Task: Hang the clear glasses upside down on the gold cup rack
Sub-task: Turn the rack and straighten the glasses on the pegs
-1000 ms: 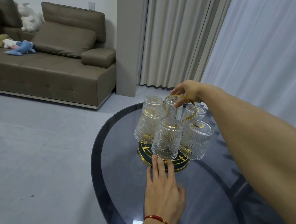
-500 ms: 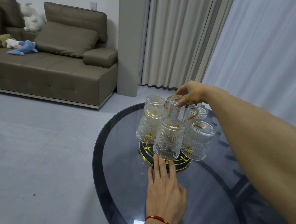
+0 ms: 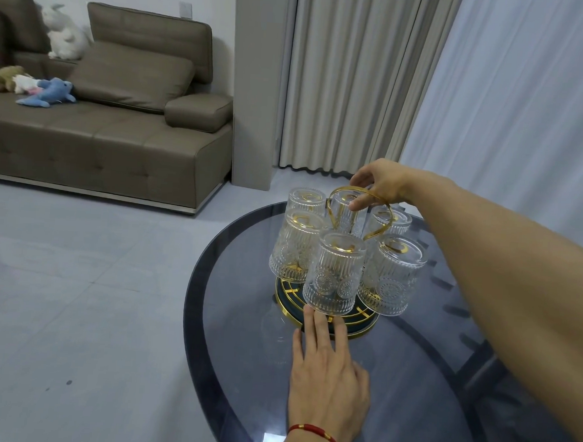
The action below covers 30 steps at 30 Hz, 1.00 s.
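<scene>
Glasses [image 3: 334,274], 6 upside down on 1 gold rack [image 3: 359,211], 2 hands

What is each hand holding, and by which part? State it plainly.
The right hand grips the gold cup rack by its loop handle. The left hand holds nothing; it lies flat, fingers touching the base.

Round dark glass table [image 3: 242,337]: gold cup rack [image 3: 328,320], left hand [image 3: 328,377] resting flat.

glasses [image 3: 334,274] crowd rack [image 3: 359,204], open table [image 3: 242,337] left
</scene>
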Tool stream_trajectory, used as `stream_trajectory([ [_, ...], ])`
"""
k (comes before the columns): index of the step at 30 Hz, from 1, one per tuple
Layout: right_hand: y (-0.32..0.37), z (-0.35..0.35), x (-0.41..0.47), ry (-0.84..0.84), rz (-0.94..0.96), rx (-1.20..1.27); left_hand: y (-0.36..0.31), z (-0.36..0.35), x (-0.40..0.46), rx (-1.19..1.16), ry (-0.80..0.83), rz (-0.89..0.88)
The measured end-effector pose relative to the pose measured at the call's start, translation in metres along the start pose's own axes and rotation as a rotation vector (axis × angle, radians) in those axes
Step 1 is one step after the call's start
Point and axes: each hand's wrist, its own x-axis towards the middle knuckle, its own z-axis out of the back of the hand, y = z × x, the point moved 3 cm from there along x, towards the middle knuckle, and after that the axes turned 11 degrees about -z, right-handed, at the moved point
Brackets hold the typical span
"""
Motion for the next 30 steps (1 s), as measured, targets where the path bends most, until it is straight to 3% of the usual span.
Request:
stream_trajectory([
  [4, 0.000, 0.003, -0.005, 0.005, 0.002, -0.021, 0.000, -0.002, 0.001, -0.007, 0.024, -0.007],
  [6, 0.004, 0.011, -0.016, -0.069, 0.032, -0.016, 0.000, -0.002, 0.001, -0.004, 0.010, -0.003],
  [10, 0.020, 0.035, -0.061, -0.607, 0.245, 0.181, 0.002, -0.003, 0.002, -0.027, 0.029, 0.003],
  [12, 0.037, 0.030, -0.094, -0.734, 0.423, 0.221, 0.002, -0.002, 0.002, -0.036, 0.029, 0.008],
  [15, 0.058, 0.003, -0.134, -0.643, 0.582, 0.020, 0.001, 0.001, 0.000, -0.035, 0.000, 0.010],
  [18, 0.065, -0.027, -0.141, -0.405, 0.459, -0.235, 0.001, -0.001, 0.000, -0.040, 0.003, 0.003],
  [20, 0.067, -0.038, -0.134, -0.332, 0.334, -0.370, 0.002, -0.003, 0.000, -0.043, 0.023, -0.001],
  [23, 0.067, -0.047, -0.123, -0.264, 0.202, -0.384, 0.001, -0.003, 0.000, -0.039, 0.026, 0.001],
  [30, 0.069, -0.052, -0.116, -0.263, 0.151, -0.232, 0.001, -0.005, 0.001, -0.033, 0.022, 0.009],
])
